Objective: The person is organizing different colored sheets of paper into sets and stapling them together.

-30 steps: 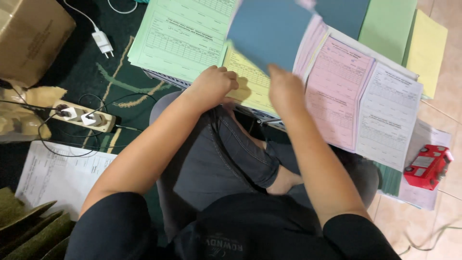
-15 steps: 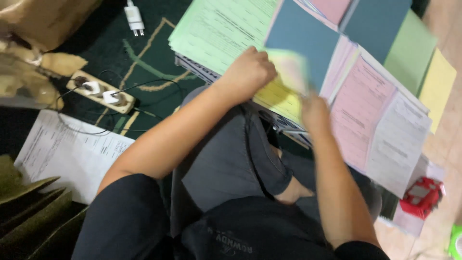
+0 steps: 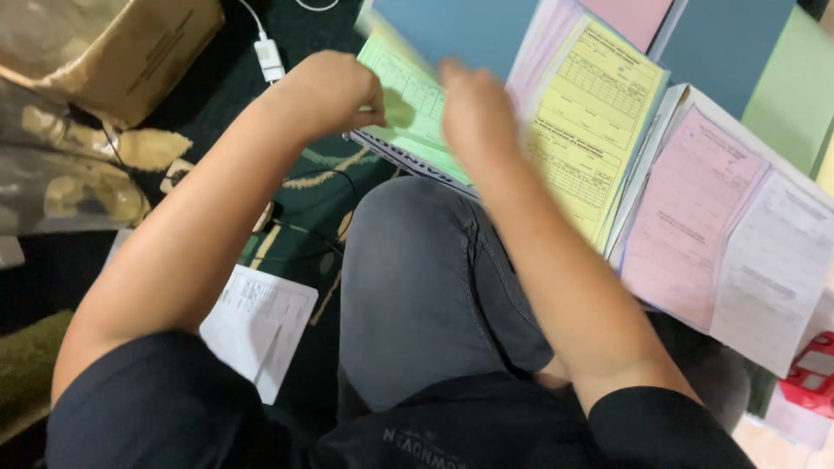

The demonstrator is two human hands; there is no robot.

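Dark green carpet (image 3: 321, 187) with a pale leaf pattern is covering the floor where a person is sitting, grey-trousered knee (image 3: 417, 287) drawn up in the middle of the head view. Coloured paper forms are lying spread over the floor and the lap ahead: a green form (image 3: 408, 100) on a thick pad, a yellow form (image 3: 591, 130) beside it, a pink form (image 3: 691, 217) and a white form (image 3: 773, 269) further right, with a blue sheet (image 3: 452, 30) standing above them.

The left hand (image 3: 334, 91) is resting curled at the left edge of the green form, fingertips pinched against the paper. The right hand (image 3: 473, 108) is blurring over the seam between the green and yellow forms, fingers bent; whether it is gripping a sheet cannot be told.

A brown cardboard box (image 3: 104, 48) is sitting at the upper left, a white charger plug (image 3: 268, 59) with its cable just beside it. A white printed sheet (image 3: 261, 326) is lying on the carpet under the left arm, and a red object (image 3: 812, 382) is showing at the right edge.
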